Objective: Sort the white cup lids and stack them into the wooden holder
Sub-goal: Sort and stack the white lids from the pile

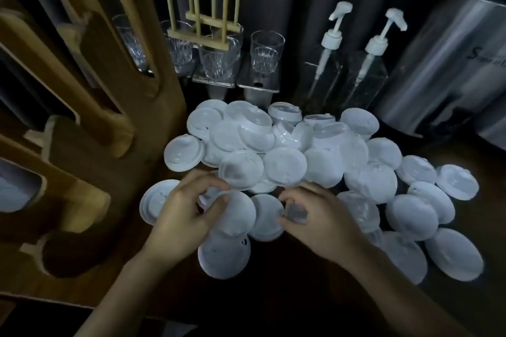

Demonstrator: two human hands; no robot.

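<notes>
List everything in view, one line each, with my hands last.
lids: dozens, white, a loose heap on the middle and right of the table
holder: one, wooden, slotted, at the left
table: one, dark wood, under everything
glasses: about five, clear, at the back behind the heap
peg rack: one, pale wood, six upright pegs, resting on the glasses
pump bottles: two, clear with white pumps, back right of the glasses
steel container: one, silver, far right
left hand: one, grips a lid at the heap's near edge
right hand: one, pinches a lid's rim beside it
</notes>
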